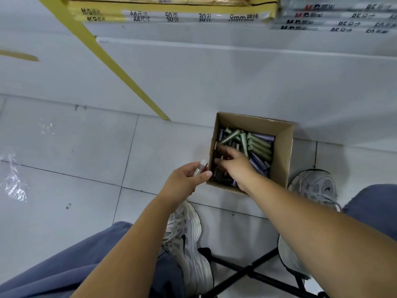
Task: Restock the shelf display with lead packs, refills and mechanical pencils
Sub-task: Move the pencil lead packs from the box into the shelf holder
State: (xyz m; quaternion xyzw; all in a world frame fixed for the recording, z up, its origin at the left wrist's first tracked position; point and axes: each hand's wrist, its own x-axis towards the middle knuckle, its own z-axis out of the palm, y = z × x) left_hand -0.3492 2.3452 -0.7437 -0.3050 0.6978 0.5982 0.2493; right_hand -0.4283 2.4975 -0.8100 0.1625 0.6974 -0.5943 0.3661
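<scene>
An open cardboard box stands on the tiled floor against the white shelf base. It holds several green and purple lead tubes lying jumbled. My right hand reaches inside the box at its left side, fingers curled among the dark tubes there; whether it grips one I cannot tell. My left hand hovers just outside the box's left wall and holds a small pale tube between thumb and fingers.
The white shelf base rises behind the box, with yellow paper packs and grey packs stacked on top. A yellow strip slants down it. My shoes, blue trousers and a black folding stool frame sit below.
</scene>
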